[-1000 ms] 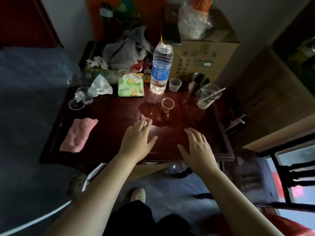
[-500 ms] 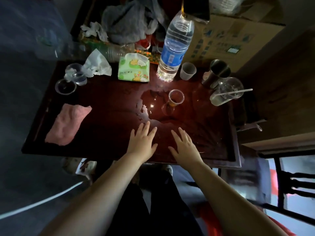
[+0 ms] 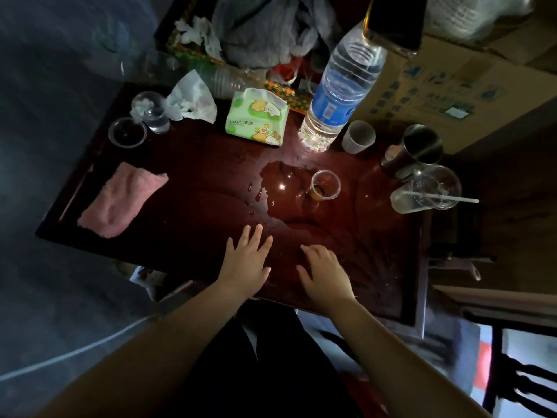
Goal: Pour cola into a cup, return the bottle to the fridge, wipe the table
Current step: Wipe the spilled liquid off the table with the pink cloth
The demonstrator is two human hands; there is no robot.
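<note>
Left hand (image 3: 245,260) and right hand (image 3: 324,273) flat on dark red wooden table (image 3: 196,176) near front edge, fingers spread, holding nothing; small clear plastic cup (image 3: 325,185) with brown cola at centre, standing in shiny spilled puddle (image 3: 280,182); crumpled pink cloth (image 3: 120,200) by left edge, likely kept for wiping.

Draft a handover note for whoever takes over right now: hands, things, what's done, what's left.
Left hand: open, empty, flat at the table's near edge.
Right hand: open, empty, beside it.
Cup: upright mid-table, a little brown liquid inside, at the right edge of a spill.
Pink cloth: on the table's left part, apart from both hands.
Done: pouring, it seems. No cola bottle or fridge in view, so the return cannot be confirmed.
Left: wipe the spill.
</note>
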